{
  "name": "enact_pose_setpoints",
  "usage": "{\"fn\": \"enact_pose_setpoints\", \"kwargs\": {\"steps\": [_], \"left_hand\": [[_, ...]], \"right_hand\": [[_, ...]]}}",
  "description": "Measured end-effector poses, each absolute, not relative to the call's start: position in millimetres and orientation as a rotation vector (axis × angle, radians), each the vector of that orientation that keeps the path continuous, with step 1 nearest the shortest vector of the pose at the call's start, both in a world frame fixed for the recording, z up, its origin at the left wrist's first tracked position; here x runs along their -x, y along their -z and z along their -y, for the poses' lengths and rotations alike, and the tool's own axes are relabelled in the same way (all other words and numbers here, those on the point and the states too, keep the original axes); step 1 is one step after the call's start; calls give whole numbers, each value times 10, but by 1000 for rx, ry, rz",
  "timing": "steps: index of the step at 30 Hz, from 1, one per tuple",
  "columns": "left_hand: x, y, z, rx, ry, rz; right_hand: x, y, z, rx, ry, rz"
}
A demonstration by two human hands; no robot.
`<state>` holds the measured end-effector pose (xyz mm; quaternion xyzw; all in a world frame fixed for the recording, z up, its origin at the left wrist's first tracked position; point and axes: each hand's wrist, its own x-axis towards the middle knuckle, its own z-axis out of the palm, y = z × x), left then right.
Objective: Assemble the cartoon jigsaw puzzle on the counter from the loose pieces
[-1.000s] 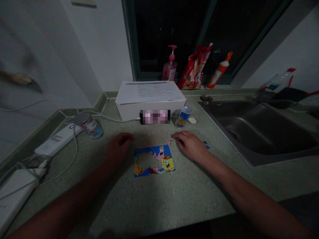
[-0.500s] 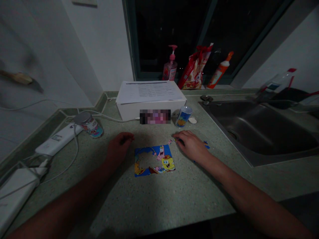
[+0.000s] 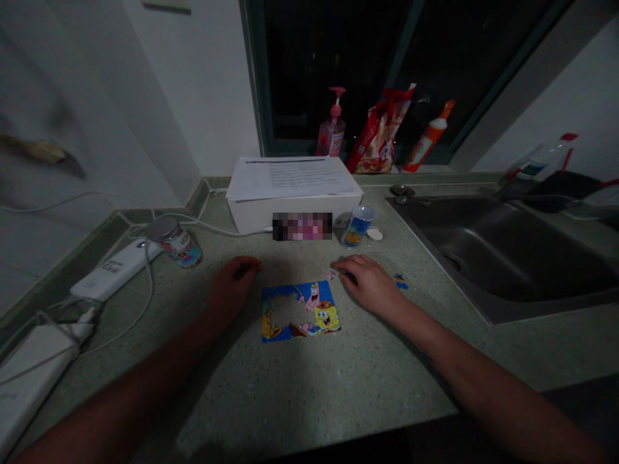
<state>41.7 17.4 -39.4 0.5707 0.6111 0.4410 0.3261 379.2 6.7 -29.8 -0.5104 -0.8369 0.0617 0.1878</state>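
Observation:
A partly assembled cartoon jigsaw puzzle point(image 3: 325, 317) lies flat on the counter, with a gap through its middle and upper left. My left hand point(image 3: 235, 280) rests just beyond its left corner, fingers curled closed; whatever they may hold is hidden. To the upper right of the puzzle, my right hand point(image 3: 366, 278) has thumb and fingers pinched low over the counter. Anything in that pinch is too small and dark to name. By its fingertips lies a loose pink puzzle piece point(image 3: 331, 275). Several blue puzzle pieces point(image 3: 401, 281) lie to the right of this hand.
Behind stands a white box point(image 3: 256, 216) with a printed sheet point(image 3: 300, 177) on top. Before it are a small blue tin point(image 3: 358, 227) and a round lid point(image 3: 374, 234). A jar point(image 3: 176, 243), power strip point(image 3: 113, 269) and cables occupy the left; a sink point(image 3: 488, 258) is right.
My right hand has shifted slightly left, and a small coloured bit at its fingertips no longer shows. More of the blue pieces beside it are visible. My left hand and the puzzle stay put.

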Motion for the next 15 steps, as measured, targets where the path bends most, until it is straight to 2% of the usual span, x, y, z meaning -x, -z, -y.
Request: {"fn": "enact_pose_setpoints", "kwargs": {"steps": [15], "left_hand": [[-426,362,-166,-1483,-1165,-1616]], "right_hand": [[-3824,260,-58,1333,-236,2334]]}}
